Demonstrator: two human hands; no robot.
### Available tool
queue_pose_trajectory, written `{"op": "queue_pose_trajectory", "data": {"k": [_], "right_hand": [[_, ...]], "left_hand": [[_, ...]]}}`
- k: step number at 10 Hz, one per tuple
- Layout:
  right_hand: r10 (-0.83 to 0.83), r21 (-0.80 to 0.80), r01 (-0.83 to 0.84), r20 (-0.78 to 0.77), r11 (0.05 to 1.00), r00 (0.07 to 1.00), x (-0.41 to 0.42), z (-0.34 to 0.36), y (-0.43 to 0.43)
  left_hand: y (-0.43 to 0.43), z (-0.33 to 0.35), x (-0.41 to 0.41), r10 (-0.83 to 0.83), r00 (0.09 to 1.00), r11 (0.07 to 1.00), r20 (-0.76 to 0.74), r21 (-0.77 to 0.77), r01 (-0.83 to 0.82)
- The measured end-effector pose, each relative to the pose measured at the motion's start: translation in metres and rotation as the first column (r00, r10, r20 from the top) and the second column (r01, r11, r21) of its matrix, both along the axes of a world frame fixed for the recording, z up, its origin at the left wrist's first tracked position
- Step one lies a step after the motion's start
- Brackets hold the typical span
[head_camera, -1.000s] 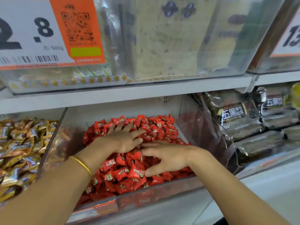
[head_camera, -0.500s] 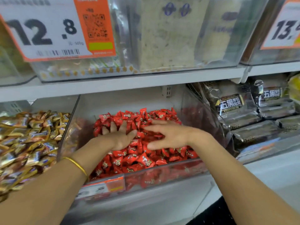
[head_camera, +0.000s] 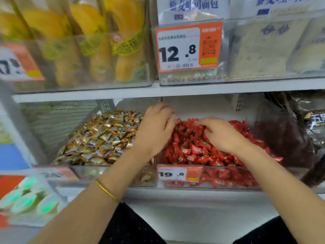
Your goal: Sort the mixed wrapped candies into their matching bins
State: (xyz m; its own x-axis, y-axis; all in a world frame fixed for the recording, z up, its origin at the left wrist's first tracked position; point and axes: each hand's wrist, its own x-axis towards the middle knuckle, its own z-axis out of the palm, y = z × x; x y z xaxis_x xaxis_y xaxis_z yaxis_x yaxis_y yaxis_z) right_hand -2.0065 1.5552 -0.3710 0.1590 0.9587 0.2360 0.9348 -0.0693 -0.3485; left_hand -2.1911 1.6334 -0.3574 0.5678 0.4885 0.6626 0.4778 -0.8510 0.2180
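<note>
Red wrapped candies [head_camera: 193, 150] fill a clear bin [head_camera: 228, 180] on the lower shelf. Gold and brown wrapped candies [head_camera: 100, 138] fill the clear bin [head_camera: 112, 173] to its left. My left hand [head_camera: 154, 127], with a gold bangle on the wrist, hovers blurred over the divider between the two bins, fingers curled downward; whatever is inside them is hidden. My right hand [head_camera: 221, 134] lies on the red pile with bent fingers and thumb dug in among the wrappers, closed round some of them.
A price tag reading 19.8 [head_camera: 179, 174] hangs on the red bin's front. The upper shelf [head_camera: 175, 90] holds yellow packaged snacks [head_camera: 88, 41] and a bin tagged 12.8 [head_camera: 188, 48]. Dark packets [head_camera: 299, 131] lie right of the red bin.
The view swung left and up, bringing the gold candy bin into the middle. My left hand left the red pile and rose toward the divider. My right hand's flat fingers curled into the red candies.
</note>
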Motion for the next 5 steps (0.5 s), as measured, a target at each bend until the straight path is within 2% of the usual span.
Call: {"op": "queue_pose_trajectory", "data": {"k": [1,2,3,4,5], "right_hand": [[0.066,0.062,-0.063,-0.047,0.996,0.997,-0.035,0.002,0.007],[0.076,0.070,-0.071,-0.079,0.995,0.994,-0.055,0.002,0.014],[0.042,0.012,-0.041,-0.088,0.999,0.995,-0.060,0.002,0.015],[0.032,-0.051,-0.039,-0.139,0.998,0.990,-0.055,0.002,0.011],[0.028,-0.039,-0.038,-0.228,0.999,0.973,-0.050,0.008,-0.002]], "left_hand": [[0.033,-0.009,-0.048,0.224,0.975,0.974,-0.013,-0.023,-0.224],[0.056,-0.038,-0.084,0.326,0.817,0.864,-0.476,-0.201,-0.462],[0.061,-0.051,-0.098,0.253,0.691,0.824,-0.677,-0.223,-0.520],[0.061,-0.047,-0.101,0.237,0.700,0.821,-0.673,-0.246,-0.514],[0.054,-0.038,-0.100,0.233,0.833,0.862,-0.502,-0.289,-0.415]]}}
